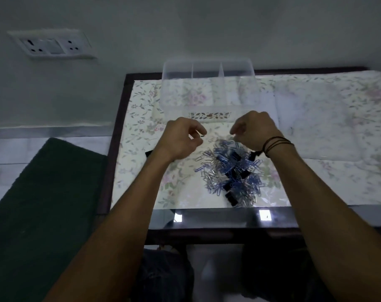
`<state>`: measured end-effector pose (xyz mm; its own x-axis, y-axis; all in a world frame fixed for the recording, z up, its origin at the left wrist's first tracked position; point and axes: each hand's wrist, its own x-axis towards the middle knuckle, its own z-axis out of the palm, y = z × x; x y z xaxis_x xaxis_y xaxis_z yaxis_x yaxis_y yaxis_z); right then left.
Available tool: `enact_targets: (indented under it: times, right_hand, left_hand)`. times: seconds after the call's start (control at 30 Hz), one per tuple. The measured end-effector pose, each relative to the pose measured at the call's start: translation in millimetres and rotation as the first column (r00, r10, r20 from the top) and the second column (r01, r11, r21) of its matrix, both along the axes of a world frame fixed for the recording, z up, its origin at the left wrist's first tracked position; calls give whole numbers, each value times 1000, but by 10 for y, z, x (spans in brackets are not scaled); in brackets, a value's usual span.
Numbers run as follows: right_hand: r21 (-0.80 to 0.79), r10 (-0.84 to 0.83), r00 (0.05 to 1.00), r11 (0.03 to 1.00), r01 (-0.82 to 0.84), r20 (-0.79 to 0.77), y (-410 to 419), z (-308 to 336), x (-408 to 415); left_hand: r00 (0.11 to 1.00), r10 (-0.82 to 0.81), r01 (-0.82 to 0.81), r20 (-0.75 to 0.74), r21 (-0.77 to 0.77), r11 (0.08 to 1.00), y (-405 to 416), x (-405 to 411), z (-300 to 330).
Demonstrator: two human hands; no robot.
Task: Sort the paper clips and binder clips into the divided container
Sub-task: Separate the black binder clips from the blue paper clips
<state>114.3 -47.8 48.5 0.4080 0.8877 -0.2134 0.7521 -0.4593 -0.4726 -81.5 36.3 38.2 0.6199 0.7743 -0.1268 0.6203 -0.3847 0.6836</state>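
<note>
A heap of blue and silver paper clips mixed with black binder clips lies on the floral table cover. Behind it stands the clear divided container, its compartments looking empty. My left hand hovers at the heap's left far edge, thumb and forefinger pinched on a small dark clip. Over the heap's far right edge is my right hand, fingers curled down and pinched at the clips; whether it holds one is hidden.
The small dark-framed table carries a floral cover stretching to the right. A dark green mat lies on the floor at left. A wall socket plate is at upper left. My knees sit under the front edge.
</note>
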Motion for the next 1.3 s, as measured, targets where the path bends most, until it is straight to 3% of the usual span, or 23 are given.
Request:
enact_targets:
  times: [0.2,0.37,0.5,0.77,0.97,1.17,1.3]
  right_hand:
    - [-233,93,985,971,-57,145,-350,13,455]
    - [-318,176,980,938,-137,95,-414,-85,526]
    - [-284,224,971,939,-192,82,-395,-213,467]
    - [-309,173,983,940,-147,57,-386,-263,511]
    - [-403,127,982,913,-61,138,-348,-100,609]
    - [-411,184,964,907,-91,193,-355,-153,538]
    - [-271,124,977,960,-73,175,-356,-241,664]
  left_hand:
    - [980,-175,183,-95,85,979,-269,400,-198]
    - [913,-299,339,-276,109,935,-398,593,-357]
    - [910,-283,324,-302,95,941,-378,609,-375]
    - [917,-265,289,-297,39,957,-315,554,-349]
    - [964,-190,218,-183,146,965,-332,614,-346]
    - [946,-281,311,-163,201,929,-492,801,-434]
    - [931,-328,358,-162,221,907,-530,895,-497]
